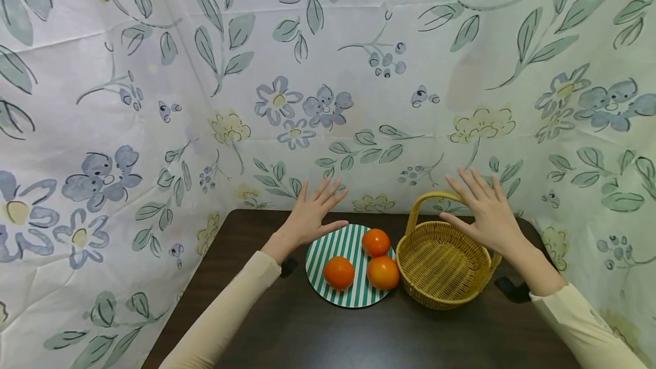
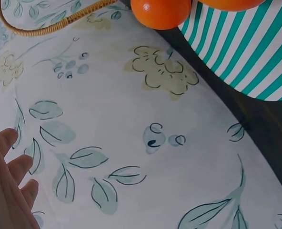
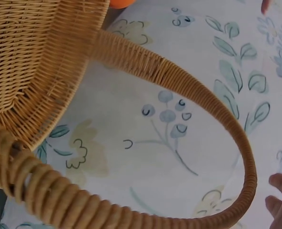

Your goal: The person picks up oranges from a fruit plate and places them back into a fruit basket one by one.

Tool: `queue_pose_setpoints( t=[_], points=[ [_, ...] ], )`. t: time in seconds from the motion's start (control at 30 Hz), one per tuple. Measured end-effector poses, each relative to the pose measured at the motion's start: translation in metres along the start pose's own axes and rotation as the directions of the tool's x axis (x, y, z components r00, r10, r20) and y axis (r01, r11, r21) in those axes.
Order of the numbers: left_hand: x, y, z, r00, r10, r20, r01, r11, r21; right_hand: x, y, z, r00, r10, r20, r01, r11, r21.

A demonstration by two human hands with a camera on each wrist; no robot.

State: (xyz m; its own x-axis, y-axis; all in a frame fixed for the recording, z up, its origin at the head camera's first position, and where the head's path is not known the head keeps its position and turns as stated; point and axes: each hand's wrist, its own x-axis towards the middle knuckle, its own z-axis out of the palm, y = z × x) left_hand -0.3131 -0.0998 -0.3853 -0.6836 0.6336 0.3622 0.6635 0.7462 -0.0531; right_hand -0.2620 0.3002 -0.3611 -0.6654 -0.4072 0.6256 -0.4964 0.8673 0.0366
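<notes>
On the left, pale cloth (image 1: 102,130) printed with leaves and blue and yellow flowers hangs beside a dark brown table (image 1: 246,323) and runs on behind it. A cream sleeve (image 1: 230,306) reaches in to the left hand (image 1: 307,218), which is spread, its fingers straight and apart, palm facing forward; its thumb points right, above the far left edge of a round plate (image 1: 353,299) with green and white stripes.

Three orange fruits sit on the plate: a left fruit (image 1: 339,273) at the front, then a back fruit (image 1: 376,242) and a right fruit (image 1: 383,273) close together, though whether those two touch is hard to tell. The right fruit lies at the plate's edge, just beside a yellow-brown wicker basket (image 1: 443,261), which stands upright on the table with its arched handle (image 1: 411,218) raised.

Farthest right, the right hand (image 1: 487,215) is also spread, fingers straight, in front of the handle in the head view; the right wrist view shows its fingertips (image 3: 279,181) near the handle but apart from it.
</notes>
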Motion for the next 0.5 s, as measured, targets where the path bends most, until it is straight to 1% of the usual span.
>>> queue_pose_setpoints(
  t=[0.27,0.5],
  points=[
    [-0.007,0.0,0.008,1.0,-0.017,0.013,0.017,1.0,-0.005,-0.01,0.002,-0.003,0.999,0.044,-0.001,-0.044,0.999,0.007],
    [-0.014,0.0,0.016,1.0,-0.011,0.01,0.011,0.999,-0.043,-0.021,0.006,-0.001,0.997,0.079,-0.019,-0.079,0.996,0.031]
  ],
)
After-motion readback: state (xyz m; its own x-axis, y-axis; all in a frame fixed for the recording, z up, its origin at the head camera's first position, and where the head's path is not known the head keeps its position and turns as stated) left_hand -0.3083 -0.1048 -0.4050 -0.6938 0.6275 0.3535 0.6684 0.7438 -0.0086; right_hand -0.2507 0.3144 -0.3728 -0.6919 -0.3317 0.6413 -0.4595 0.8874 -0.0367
